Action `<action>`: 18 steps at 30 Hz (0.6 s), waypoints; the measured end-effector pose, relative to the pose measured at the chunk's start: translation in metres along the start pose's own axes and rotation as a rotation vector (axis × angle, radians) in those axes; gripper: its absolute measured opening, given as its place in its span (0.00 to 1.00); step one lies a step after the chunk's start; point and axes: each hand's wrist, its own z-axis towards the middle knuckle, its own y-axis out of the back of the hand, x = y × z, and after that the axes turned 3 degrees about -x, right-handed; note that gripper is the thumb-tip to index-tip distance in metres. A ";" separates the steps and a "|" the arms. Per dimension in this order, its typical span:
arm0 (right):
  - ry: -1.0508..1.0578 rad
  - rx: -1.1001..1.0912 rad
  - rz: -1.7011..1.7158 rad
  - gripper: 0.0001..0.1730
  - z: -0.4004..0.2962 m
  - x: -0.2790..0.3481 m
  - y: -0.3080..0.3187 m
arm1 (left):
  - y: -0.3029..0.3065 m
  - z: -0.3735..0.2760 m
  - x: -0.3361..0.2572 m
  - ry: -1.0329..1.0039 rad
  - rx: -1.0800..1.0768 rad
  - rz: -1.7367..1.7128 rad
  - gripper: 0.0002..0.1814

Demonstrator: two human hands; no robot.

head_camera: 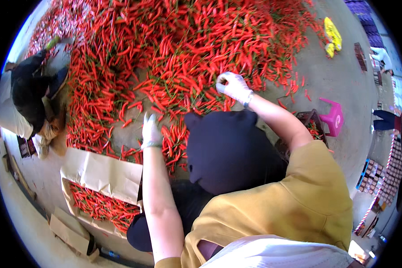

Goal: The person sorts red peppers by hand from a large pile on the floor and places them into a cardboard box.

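A wide heap of red chilli peppers (201, 47), many with green stems, spreads over the floor before me. My left hand (151, 131), in a pale glove, reaches over a bare floor patch at the heap's near edge. Its fingers point away from me, slightly apart, with nothing visible in them. At the heap, my right hand (233, 87), also gloved, has thumb and fingers curled into a ring; whether a pepper is inside is hidden. Between my arms bulges a dark rounded cloth thing (231, 150) with ear-like bumps. A paper-lined container (65, 194) of chillies stands left of my left forearm.
Another person (30, 93) bends at the heap's left side. On the right are a dark crate (310, 115) with chillies, a pink plastic stool (333, 119) and a yellow bag (332, 33). A cardboard box (68, 231) lies at lower left; stacked goods (370, 176) stand far right.
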 end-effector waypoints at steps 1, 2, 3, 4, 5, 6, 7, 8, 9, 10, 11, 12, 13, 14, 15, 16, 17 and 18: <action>-0.067 -0.028 -0.011 0.11 -0.015 -0.013 0.021 | 0.000 -0.006 -0.003 0.046 -0.030 -0.038 0.34; -0.120 -0.046 -0.031 0.10 -0.030 -0.025 0.042 | 0.003 -0.013 -0.007 0.089 -0.066 -0.076 0.33; -0.172 -0.063 -0.048 0.10 -0.046 -0.038 0.060 | 0.001 -0.024 -0.007 0.030 -0.056 0.014 0.31; -0.237 -0.119 -0.030 0.09 -0.061 -0.057 0.076 | -0.006 -0.034 -0.004 -0.023 -0.038 0.102 0.30; -0.301 -0.173 0.000 0.09 -0.076 -0.076 0.087 | -0.012 -0.036 -0.001 0.063 -0.081 0.016 0.29; -0.352 -0.227 0.024 0.09 -0.092 -0.093 0.093 | -0.009 -0.038 0.002 0.150 -0.133 -0.060 0.29; -0.323 -0.233 0.033 0.09 -0.090 -0.080 0.093 | 0.041 -0.013 0.023 0.130 -0.010 -0.179 0.28; -0.294 -0.248 0.038 0.09 -0.096 -0.078 0.097 | 0.059 -0.004 0.040 0.073 -0.019 -0.159 0.27; -0.276 -0.262 0.041 0.09 -0.105 -0.081 0.099 | 0.061 -0.004 0.045 0.084 -0.026 -0.149 0.26; -0.277 -0.246 0.006 0.09 -0.109 -0.083 0.098 | 0.063 -0.006 0.048 0.095 -0.033 -0.138 0.26; -0.276 -0.228 -0.030 0.08 -0.109 -0.084 0.096 | 0.064 -0.006 0.051 0.141 -0.057 -0.194 0.26; -0.289 -0.211 0.056 0.09 -0.105 -0.086 0.091 | 0.065 -0.006 0.053 0.181 -0.082 -0.255 0.26; -0.239 -0.196 0.074 0.10 -0.101 -0.078 0.083 | 0.069 -0.011 0.053 0.221 -0.119 -0.310 0.27; -0.240 -0.164 0.050 0.11 -0.092 -0.069 0.080 | 0.073 -0.013 0.051 0.210 -0.097 -0.322 0.26; -0.246 -0.121 0.034 0.11 -0.086 -0.056 0.073 | 0.075 -0.020 0.046 0.175 -0.041 -0.331 0.26; -0.183 -0.134 0.019 0.11 -0.082 -0.064 0.060 | 0.077 -0.031 0.047 0.148 0.039 -0.325 0.25; -0.117 -0.147 0.003 0.11 -0.071 -0.072 0.052 | 0.073 -0.035 0.047 0.115 0.136 -0.336 0.25; -0.131 -0.107 0.037 0.12 -0.064 -0.074 0.038 | 0.076 -0.046 0.047 0.094 0.194 -0.334 0.24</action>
